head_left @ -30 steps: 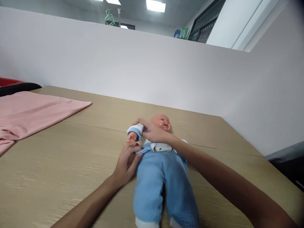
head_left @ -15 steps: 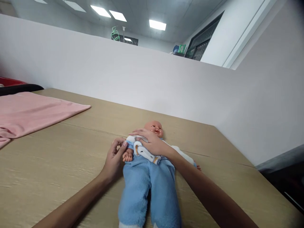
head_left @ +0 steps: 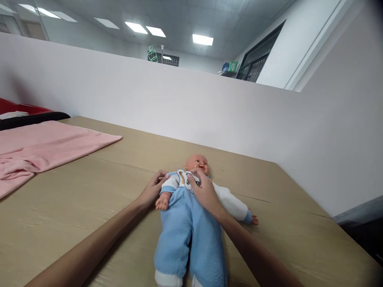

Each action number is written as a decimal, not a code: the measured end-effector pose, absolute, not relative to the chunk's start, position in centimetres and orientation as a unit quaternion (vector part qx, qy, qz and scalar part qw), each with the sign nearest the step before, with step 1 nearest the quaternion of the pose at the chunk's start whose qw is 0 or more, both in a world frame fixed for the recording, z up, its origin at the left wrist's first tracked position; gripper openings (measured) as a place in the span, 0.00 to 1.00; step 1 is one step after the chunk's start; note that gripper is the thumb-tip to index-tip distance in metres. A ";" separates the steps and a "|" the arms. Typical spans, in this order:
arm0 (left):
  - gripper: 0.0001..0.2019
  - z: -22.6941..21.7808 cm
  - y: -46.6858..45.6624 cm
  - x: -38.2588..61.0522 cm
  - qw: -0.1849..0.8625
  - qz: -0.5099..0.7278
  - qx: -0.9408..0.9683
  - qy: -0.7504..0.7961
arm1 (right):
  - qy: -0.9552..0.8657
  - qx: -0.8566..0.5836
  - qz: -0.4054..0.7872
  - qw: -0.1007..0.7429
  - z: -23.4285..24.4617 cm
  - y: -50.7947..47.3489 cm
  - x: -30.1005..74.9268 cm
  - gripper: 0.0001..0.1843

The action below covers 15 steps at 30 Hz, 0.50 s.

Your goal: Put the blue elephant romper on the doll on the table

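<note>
A baby doll (head_left: 196, 163) in a fuzzy blue suit (head_left: 191, 235) with white sleeves lies on its back on the wooden table (head_left: 89, 191), head away from me. My left hand (head_left: 152, 190) is closed on the doll's near shoulder and white sleeve, just above its small bare hand. My right hand (head_left: 202, 190) rests on the doll's chest, fingertips pinching the white bib under its chin. The doll's other arm (head_left: 235, 205) stretches out to the right on the table.
A pink cloth (head_left: 38, 147) lies spread at the table's left end, with a red and black object (head_left: 26, 113) behind it. A white partition wall (head_left: 179, 107) runs along the table's far edge and right side.
The doll's left-side arm has come down along its body with the sleeve pulled over it. My right hand moved from across the chest up to the bib, and my left went to the shoulder.
</note>
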<state>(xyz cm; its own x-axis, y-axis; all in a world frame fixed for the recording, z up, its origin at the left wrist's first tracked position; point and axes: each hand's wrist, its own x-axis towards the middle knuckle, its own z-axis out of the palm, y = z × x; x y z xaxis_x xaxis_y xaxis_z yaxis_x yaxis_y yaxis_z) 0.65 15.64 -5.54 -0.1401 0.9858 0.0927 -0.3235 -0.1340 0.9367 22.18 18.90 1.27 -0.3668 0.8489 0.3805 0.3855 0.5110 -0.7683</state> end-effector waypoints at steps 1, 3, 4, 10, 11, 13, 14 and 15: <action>0.27 -5.4 15.8 0.5 0.516 0.631 0.413 0.406 | -0.764 -0.416 0.280 0.406 1.1 19.0 22.3 0.14; 0.26 -5.4 16.2 0.3 0.527 0.622 0.421 0.398 | -0.751 -0.435 0.290 0.403 0.6 19.2 22.7 0.14; 0.25 -5.5 16.4 0.3 0.538 0.618 0.419 0.393 | -0.748 -0.435 0.308 0.396 0.4 19.4 22.8 0.15; 0.26 -5.9 19.2 1.0 0.622 0.573 0.391 0.363 | -0.732 -0.417 0.399 0.362 -0.6 21.0 23.4 0.22; 0.25 -5.8 19.8 1.3 0.637 0.563 0.388 0.356 | -0.730 -0.416 0.405 0.360 -0.6 21.1 23.5 0.22; 0.22 -5.6 20.8 1.6 0.665 0.538 0.387 0.344 | -0.726 -0.419 0.407 0.363 -0.2 21.2 23.9 0.22; 0.21 -5.5 21.1 1.7 0.677 0.525 0.390 0.339 | -0.725 -0.422 0.404 0.364 0.2 21.2 24.2 0.22; 0.20 -5.5 21.3 1.7 0.686 0.511 0.395 0.335 | -0.728 -0.427 0.396 0.362 0.6 21.1 24.5 0.21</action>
<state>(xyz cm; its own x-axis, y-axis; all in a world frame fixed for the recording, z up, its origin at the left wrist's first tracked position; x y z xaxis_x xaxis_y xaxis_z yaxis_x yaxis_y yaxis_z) 1.69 21.28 -5.46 0.2538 0.9657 -0.0550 -0.4366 0.1651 0.8844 24.55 21.10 0.58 -0.3736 0.9082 0.1887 0.3354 0.3220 -0.8853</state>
